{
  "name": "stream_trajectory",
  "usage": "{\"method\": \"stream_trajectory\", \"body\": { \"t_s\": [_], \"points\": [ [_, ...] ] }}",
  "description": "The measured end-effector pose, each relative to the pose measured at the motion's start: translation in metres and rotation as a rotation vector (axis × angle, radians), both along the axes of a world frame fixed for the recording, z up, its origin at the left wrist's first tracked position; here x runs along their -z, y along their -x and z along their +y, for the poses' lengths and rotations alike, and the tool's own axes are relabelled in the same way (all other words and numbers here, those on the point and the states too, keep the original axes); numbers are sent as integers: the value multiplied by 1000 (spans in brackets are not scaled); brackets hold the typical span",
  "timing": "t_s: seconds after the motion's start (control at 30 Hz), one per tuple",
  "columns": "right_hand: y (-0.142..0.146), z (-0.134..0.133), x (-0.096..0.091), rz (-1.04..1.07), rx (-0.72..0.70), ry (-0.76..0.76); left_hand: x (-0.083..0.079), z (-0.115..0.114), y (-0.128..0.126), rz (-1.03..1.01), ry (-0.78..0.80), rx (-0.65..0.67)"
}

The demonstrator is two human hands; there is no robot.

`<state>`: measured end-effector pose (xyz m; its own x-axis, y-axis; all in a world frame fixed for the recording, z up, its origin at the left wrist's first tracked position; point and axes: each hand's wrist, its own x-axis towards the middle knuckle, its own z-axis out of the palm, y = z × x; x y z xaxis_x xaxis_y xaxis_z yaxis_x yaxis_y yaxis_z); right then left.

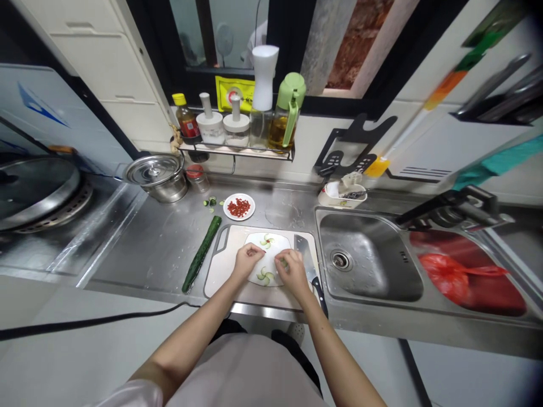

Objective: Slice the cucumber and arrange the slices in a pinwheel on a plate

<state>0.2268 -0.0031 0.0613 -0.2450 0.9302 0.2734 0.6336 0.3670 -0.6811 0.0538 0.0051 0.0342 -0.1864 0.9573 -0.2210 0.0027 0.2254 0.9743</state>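
My left arm slants up toward one o'clock, my right arm toward eleven. My left fingers gather at the tips, aimed at two o'clock; my right fingers curl toward ten, their tips too small to read.

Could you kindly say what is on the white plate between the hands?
On the white plate are a red-centred green swirl at the far side and another green swirl nearer. The left hand and right hand cover parts; anything beneath them is hidden.
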Motion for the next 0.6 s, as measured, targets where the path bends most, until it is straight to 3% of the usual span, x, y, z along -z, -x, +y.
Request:
{"method": "stream_trajectory", "body": {
  "t_s": [0.2,0.6],
  "points": [
    [9,-12,-3,25,-85,35,-3,-26,-3,-71,35,66],
    [11,-21,-1,43,-122,92,-7,-43,-1,-178,45,133]
  ]
}}
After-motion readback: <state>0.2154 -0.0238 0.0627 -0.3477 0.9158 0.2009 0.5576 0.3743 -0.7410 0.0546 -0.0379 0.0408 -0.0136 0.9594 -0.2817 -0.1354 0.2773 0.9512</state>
